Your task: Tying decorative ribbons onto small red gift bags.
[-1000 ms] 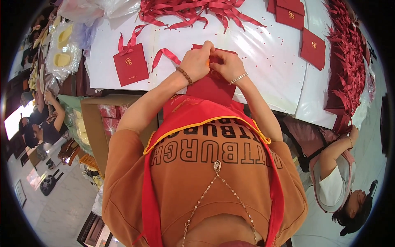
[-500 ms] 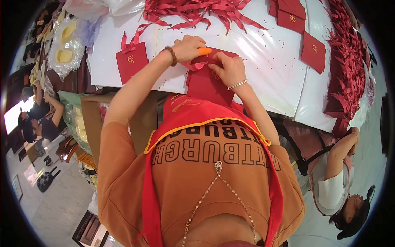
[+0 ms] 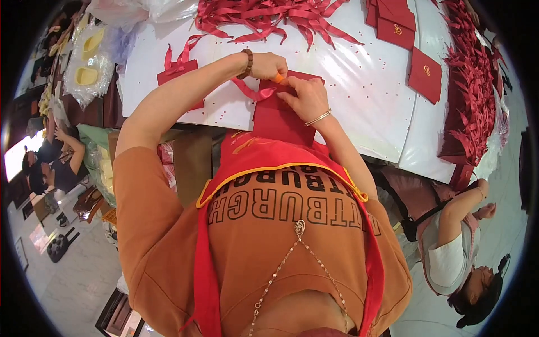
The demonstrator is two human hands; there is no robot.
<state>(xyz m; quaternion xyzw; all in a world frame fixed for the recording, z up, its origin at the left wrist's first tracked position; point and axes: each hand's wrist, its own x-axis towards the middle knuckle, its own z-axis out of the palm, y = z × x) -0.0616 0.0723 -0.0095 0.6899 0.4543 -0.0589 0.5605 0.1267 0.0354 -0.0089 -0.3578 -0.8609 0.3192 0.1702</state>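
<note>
A red card-stock piece lies at the table's near edge in front of me, over other red pieces. Across its upper part runs a red satin ribbon, its loose tail passing below my left wrist. My left hand, with an orange cover on one finger, is closed in a pinch at the ribbon near the upper edge. My right hand meets it there, thumb and forefinger closed on the ribbon. The exact spot between the fingertips is hidden.
Loose red ribbons pile up at the far side. A ribboned red piece lies left, more red pieces right. Beyond them stands a ribbon-filled box. Cream trays sit in bubble wrap. A co-worker is at right.
My left wrist and forearm have shifted right and the elbow has swung outward. Both hands' fingertips have come together. The ribbon's tail now stretches out to the left below my wrist.
</note>
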